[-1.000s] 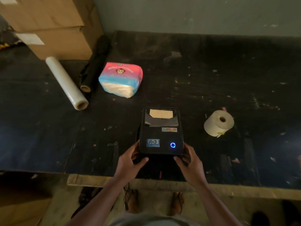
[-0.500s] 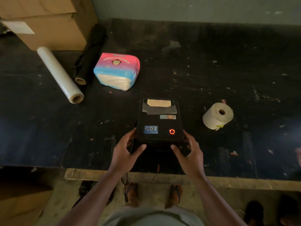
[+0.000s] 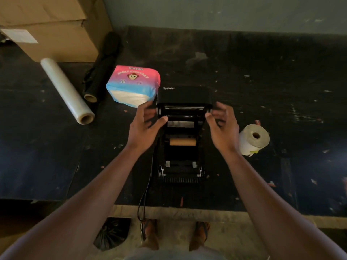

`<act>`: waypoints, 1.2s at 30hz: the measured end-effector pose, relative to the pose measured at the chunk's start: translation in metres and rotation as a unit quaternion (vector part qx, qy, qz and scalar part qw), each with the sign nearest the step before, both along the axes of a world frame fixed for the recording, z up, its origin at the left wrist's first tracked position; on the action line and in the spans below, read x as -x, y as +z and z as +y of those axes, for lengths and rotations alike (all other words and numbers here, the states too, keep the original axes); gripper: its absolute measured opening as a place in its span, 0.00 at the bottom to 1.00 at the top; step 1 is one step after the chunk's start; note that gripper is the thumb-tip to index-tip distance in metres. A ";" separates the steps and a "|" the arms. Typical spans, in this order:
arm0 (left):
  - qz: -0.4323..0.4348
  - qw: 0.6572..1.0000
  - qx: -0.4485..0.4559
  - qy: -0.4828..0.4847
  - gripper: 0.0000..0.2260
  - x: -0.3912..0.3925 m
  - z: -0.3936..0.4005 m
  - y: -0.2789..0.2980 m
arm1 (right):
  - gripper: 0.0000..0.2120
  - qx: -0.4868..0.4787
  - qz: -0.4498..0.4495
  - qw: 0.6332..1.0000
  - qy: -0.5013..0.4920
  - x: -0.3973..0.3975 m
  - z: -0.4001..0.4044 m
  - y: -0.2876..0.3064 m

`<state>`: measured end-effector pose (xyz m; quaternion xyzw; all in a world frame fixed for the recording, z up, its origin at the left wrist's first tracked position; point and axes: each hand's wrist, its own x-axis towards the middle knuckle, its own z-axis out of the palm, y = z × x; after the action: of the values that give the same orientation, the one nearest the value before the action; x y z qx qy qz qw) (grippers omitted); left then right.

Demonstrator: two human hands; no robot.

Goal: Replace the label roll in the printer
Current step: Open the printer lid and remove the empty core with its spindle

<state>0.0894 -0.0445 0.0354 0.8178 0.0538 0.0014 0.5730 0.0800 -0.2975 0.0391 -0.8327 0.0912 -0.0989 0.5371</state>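
The black printer stands on the dark table near the front edge with its lid swung up and back. In its open bay lies a bare brown cardboard core. My left hand grips the lid's left end, thumb on the lid's edge. The fingertips of my right hand hold the lid's right end. A full white label roll lies on its side on the table, just right of my right hand.
A pink and blue tissue pack sits against the lid's left rear. Further left lie a cling film roll and a black roll, with a cardboard box behind. The printer's cable drops over the table's front edge.
Both hands moved from the printer's front corners up and away with the lid. It was closed and now stands open, which exposes the empty core.
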 end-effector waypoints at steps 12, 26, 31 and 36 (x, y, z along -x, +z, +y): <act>0.039 0.996 -0.077 -0.001 0.24 0.006 0.016 -0.046 | 0.23 0.052 0.097 0.992 0.069 -0.002 -0.030 -0.053; 0.003 0.952 -0.274 -0.134 0.15 0.003 0.000 -0.084 | 0.16 0.180 0.133 0.953 0.202 -0.012 -0.027 -0.098; 0.065 0.986 -0.119 -0.096 0.15 -0.004 0.004 -0.063 | 0.10 0.015 0.140 0.972 0.186 -0.017 -0.031 -0.072; 0.096 0.995 -0.007 -0.029 0.15 0.016 -0.011 -0.043 | 0.10 -0.177 0.158 0.958 0.158 0.006 -0.033 -0.049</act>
<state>0.0735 -0.0559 -0.0076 0.8192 0.0851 -0.0930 0.5595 0.0741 -0.3303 -0.0100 -0.7332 0.0579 0.1378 0.6634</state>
